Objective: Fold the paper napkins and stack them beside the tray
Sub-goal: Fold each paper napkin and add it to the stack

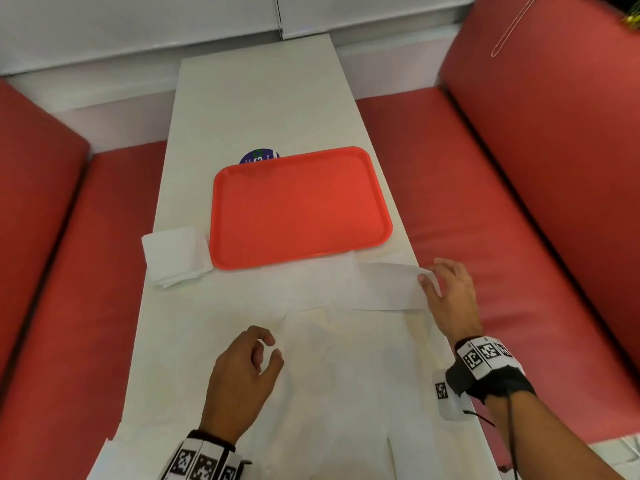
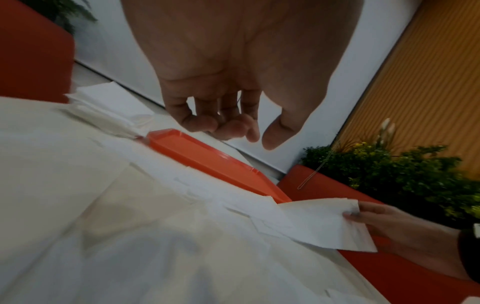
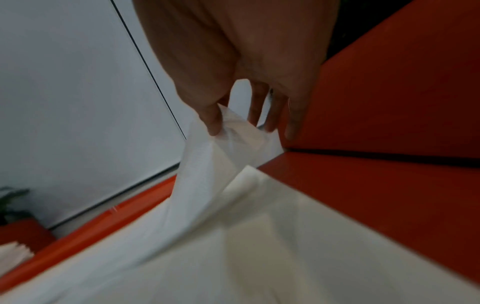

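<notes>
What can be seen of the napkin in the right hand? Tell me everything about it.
The napkin is thin white paper, unfolded and slightly creased. The right hand pinches its far right corner between thumb and fingers, lifting that end off the table by the table's right edge. The rest trails left onto other loose white sheets, just in front of the orange tray. Whether it touches the tray cannot be told.

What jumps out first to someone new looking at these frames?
The orange tray mid-table, bright against the white table and flanked by red bench seats. Left of the tray sits a stack of folded napkins. Nearer, the right hand pinches an unfolded napkin at the table's right edge; the left hand hovers empty.
</notes>
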